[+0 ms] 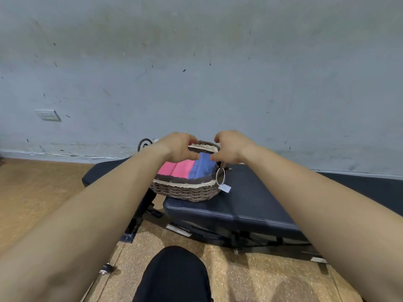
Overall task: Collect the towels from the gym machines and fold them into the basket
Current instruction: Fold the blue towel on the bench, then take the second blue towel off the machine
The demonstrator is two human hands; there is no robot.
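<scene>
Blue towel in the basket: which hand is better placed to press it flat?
Likely right. The right hand is at the far end of the blue towel, in the right side of the basket; the left hand is nearer the pink towels.

The basket is packed rim to rim with pink towels and a blue towel. The left hand and right hand crowd its far end, with the wall close behind. Open room lies over the worktop to the basket's right, past the hanging tag, and over the floor to its left.
</scene>
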